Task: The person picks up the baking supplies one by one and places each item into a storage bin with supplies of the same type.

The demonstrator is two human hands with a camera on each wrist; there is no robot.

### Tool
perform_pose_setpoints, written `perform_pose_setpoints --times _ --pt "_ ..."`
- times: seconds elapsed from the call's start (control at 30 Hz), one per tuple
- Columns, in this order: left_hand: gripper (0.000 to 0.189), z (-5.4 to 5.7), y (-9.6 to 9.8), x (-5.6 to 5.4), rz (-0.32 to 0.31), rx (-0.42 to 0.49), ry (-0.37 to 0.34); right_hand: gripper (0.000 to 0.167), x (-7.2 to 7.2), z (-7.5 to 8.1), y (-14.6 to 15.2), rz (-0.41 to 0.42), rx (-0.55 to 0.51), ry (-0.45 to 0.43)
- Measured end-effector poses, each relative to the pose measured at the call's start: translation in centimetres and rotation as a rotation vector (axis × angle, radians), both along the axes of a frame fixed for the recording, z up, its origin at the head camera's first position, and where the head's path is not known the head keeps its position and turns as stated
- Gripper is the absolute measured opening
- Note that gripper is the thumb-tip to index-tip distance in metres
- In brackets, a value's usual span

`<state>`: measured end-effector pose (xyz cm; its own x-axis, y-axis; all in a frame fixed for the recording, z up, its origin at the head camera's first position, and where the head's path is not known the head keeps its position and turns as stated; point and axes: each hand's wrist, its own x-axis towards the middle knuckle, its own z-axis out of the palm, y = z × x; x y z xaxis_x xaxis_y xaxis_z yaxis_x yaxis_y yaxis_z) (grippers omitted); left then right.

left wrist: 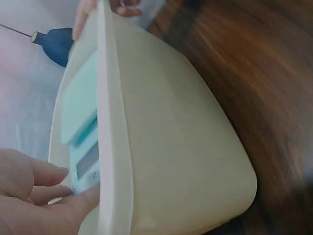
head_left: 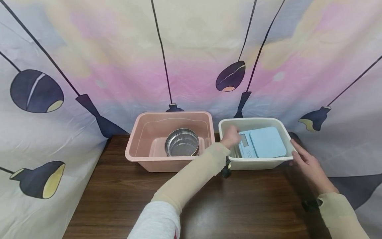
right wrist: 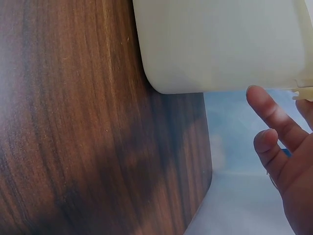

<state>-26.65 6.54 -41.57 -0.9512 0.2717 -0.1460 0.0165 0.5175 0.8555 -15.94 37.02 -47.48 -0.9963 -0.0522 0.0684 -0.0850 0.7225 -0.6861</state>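
A light blue kitchen scale (head_left: 267,142) with a small display lies tilted inside the white bin (head_left: 256,165). My left hand (head_left: 231,136) reaches over the bin's left side and grips the scale's display end; in the left wrist view the thumb and fingers (left wrist: 51,174) meet that end, partly hidden by the near rim. At the bin's right end, my right hand (head_left: 308,167) touches the rim with fairly straight fingers. One fingertip (right wrist: 255,93) is right at the outer wall in the right wrist view.
Left of the white bin stands a pink bin (head_left: 167,164) holding round metal sieves (head_left: 182,142). Both bins sit at the back of a dark wooden table (head_left: 238,202), close to a curtain (head_left: 191,59) printed with lamps. My left forearm crosses the pink bin's front corner.
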Motion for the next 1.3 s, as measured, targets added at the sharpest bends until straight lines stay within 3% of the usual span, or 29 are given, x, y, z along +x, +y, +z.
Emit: perform_pose_setpoints --times 0.03,0.13,0.17,0.27,0.5,0.67,0.83,0.97,1.13,1.3 --pt "0.043 0.0 0.1 0.0 0.003 0.005 -0.033 0.059 0.0 0.0 -0.1 0.001 0.001 0.000" --pt "0.009 -0.2 0.4 0.3 0.033 0.016 -0.109 0.059 0.1 0.0 -0.2 0.004 -0.004 -0.003" --pt "0.011 -0.2 0.4 0.4 0.039 0.018 -0.128 0.059 0.1 0.1 -0.3 0.006 -0.007 -0.005" --pt "0.044 -0.3 0.6 0.7 0.065 0.017 -0.166 0.060 0.2 0.2 -0.5 0.006 -0.025 -0.019" --pt "0.064 -0.4 0.6 1.1 0.047 0.066 -0.218 0.060 0.2 0.2 -0.9 0.010 -0.031 -0.025" --pt "0.061 -0.1 -0.2 1.2 -0.012 0.039 -0.156 0.060 0.0 0.0 -0.9 0.013 -0.027 -0.012" --pt "0.050 0.4 -1.1 1.3 -0.143 -0.005 -0.001 0.060 -0.1 0.0 -0.7 0.021 -0.027 -0.007" --pt "0.047 0.8 -1.4 1.6 -0.222 0.033 0.092 0.060 -0.1 0.3 -0.4 0.033 -0.003 0.000" --pt "0.046 1.2 -1.5 2.6 -0.277 0.108 0.146 0.062 0.0 0.5 -0.1 0.030 -0.009 -0.036" --pt "0.046 1.6 -2.0 4.1 -0.338 0.112 0.204 0.062 0.2 0.4 -0.2 0.020 -0.028 -0.034"
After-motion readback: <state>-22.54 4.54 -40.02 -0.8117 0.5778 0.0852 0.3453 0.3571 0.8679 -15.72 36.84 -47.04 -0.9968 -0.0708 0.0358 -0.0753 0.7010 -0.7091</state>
